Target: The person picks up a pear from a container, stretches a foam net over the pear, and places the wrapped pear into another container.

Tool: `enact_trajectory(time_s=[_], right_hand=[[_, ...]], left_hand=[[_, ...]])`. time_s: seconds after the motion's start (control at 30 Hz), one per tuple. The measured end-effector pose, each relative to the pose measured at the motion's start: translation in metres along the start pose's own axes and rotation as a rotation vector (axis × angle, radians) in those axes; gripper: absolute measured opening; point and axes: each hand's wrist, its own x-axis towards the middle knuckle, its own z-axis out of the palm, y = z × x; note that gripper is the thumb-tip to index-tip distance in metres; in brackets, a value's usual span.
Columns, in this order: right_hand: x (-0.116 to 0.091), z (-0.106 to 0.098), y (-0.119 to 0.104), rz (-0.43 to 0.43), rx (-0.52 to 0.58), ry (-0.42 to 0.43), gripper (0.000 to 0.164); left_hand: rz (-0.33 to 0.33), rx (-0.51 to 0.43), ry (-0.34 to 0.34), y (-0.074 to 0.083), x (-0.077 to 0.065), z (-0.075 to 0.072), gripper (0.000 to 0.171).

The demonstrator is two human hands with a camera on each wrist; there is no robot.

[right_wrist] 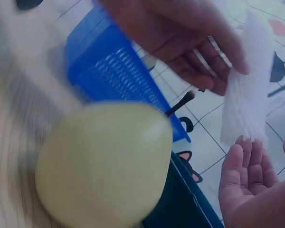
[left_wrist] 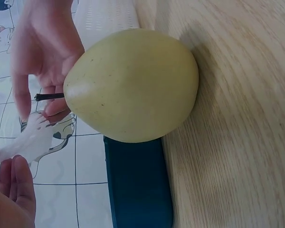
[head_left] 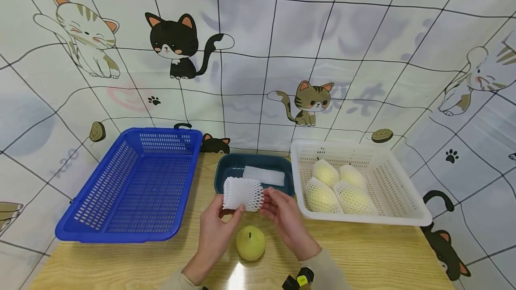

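Observation:
A white foam net sleeve [head_left: 242, 194] is held up in front of the dark teal tray [head_left: 219, 173]. My left hand [head_left: 218, 223] pinches its left end between thumb and fingers. At the other end, the fingertips of my right hand [head_left: 285, 220] touch the sleeve's edge, with the thumb apart from them in the right wrist view. A bare yellow-green pear [head_left: 251, 243] stands stem up on the table between my wrists; it also looms large in the left wrist view. Inside the tray lies another flat foam net sleeve [head_left: 264, 176].
On the left stands a blue plastic basket [head_left: 137, 237]. A white basket [head_left: 399, 219] at the right holds several pears [head_left: 322, 195] in foam nets. The wooden table [head_left: 363, 254] backs onto a cat-print cloth [head_left: 250, 66].

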Motion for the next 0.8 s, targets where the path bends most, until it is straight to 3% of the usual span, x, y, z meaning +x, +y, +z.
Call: enact_trajectory(time_s=[0.1,0.23,0.57,0.8], right_hand=[[0.0011,-0.0002,-0.0020,0.065,0.045,-0.030,0.024],[0.0021,0.0000,-0.0039,0.108,0.024,-0.053,0.021],[0.0084,0.0024,-0.0007,0.073,0.089,-0.037,0.012],[0.0090,0.0027,-0.0001,0.090,0.109,-0.064,0.028]], left_hand=[[0.014,0.009,-0.001,-0.0008,-0.0007,0.0002,0.024],[0.021,0.004,-0.001,-0.0012,-0.0011,0.0000,0.026],[0.010,0.000,-0.033,-0.0003,-0.0048,-0.0018,0.032],[-0.024,0.031,-0.029,-0.0012,-0.0070,-0.0012,0.029]])
